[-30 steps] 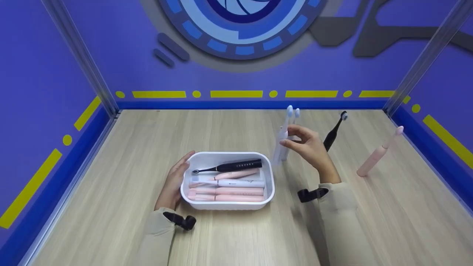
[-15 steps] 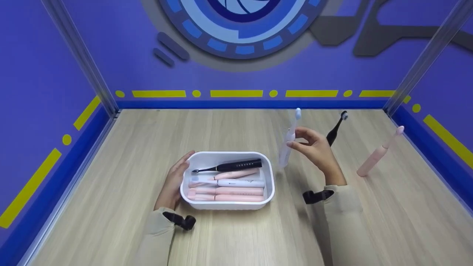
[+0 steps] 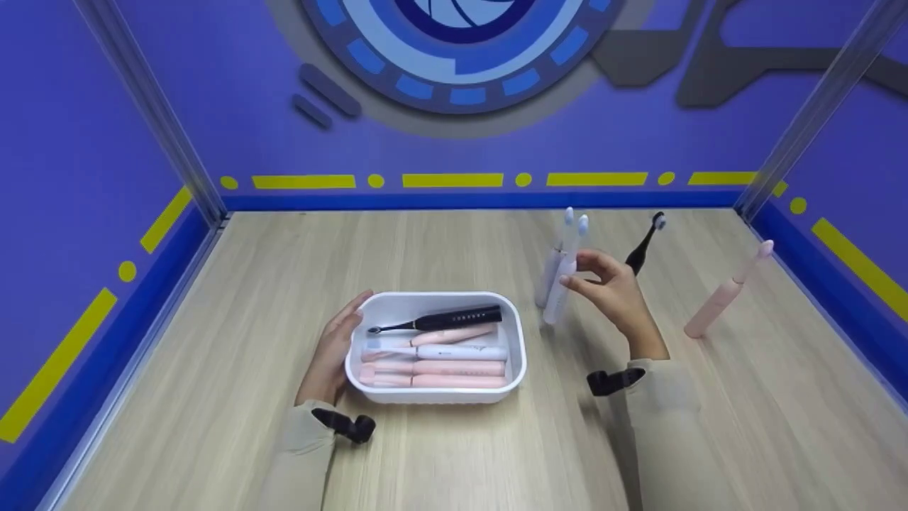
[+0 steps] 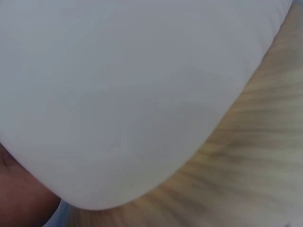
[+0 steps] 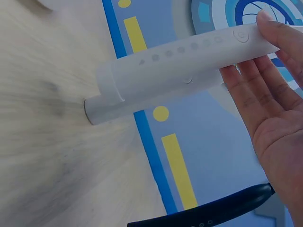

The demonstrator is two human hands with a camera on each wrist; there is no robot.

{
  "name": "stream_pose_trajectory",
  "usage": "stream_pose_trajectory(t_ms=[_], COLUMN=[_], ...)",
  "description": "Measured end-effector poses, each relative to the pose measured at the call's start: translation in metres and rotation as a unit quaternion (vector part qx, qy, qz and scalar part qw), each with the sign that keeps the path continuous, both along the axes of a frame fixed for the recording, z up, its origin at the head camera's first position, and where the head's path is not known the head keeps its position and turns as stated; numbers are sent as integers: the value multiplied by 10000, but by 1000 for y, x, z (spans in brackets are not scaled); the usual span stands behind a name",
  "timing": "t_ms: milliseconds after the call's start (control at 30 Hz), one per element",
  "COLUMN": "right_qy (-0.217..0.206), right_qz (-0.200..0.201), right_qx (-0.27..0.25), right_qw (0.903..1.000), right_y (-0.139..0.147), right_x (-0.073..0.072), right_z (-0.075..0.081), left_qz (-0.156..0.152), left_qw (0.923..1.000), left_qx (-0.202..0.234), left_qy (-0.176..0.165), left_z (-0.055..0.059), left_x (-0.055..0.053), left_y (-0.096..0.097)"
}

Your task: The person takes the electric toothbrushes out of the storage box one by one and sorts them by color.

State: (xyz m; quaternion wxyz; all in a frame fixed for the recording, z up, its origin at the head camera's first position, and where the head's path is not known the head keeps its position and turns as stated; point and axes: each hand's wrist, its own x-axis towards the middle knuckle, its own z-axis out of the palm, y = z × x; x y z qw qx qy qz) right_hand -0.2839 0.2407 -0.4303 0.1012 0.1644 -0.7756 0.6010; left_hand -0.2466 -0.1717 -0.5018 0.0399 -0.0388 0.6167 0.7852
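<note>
My right hand [image 3: 613, 291] pinches a white electric toothbrush [image 3: 562, 287] near the top of its handle, head up. Close behind it, slightly left, stands a second white electric toothbrush [image 3: 549, 273]. In the right wrist view the held toothbrush [image 5: 180, 54] overlaps the other one [image 5: 156, 97]; whether its base touches the table I cannot tell. My left hand [image 3: 333, 355] grips the left end of a white plastic bin [image 3: 434, 396], thumb at the rim. Its outer wall [image 4: 118, 104] fills most of the left wrist view. Inside lie a black toothbrush [image 3: 457, 319], a white one [image 3: 461, 353] and several pink ones [image 3: 461, 368].
A black electric toothbrush [image 3: 642, 248] stands behind my right hand, its lower part hidden in the head view. Farther right stands a pink electric toothbrush [image 3: 716, 305]. Blue-purple panels [image 3: 454, 156] bound the wooden table [image 3: 319, 248] at the back and sides.
My right hand has carried the pinched white toothbrush rightward and a little nearer, from left of the standing white one to its front right. The left hand and bin have stayed put.
</note>
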Motion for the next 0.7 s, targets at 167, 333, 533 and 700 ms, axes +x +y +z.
stream_pose_trajectory(t_ms=[167,333,533,700], right_qy=[-64,-233,-318,-383], right_qz=[-173,-470,-588,-612], right_qx=[-39,29,91,109], right_qw=[9998,9986,9977,9973], right_y=[4,6,7,4], right_x=[-3,-5,-8,-5], right_z=[-7,-13,-16,-12], left_qz=[-9,7,2,2], left_qw=[10000,10000,10000,10000], left_qx=[30,3,1,49], left_qy=[16,-47,-56,-39], left_z=[1,1,2,1], left_x=[1,0,0,0], left_y=[0,1,1,1])
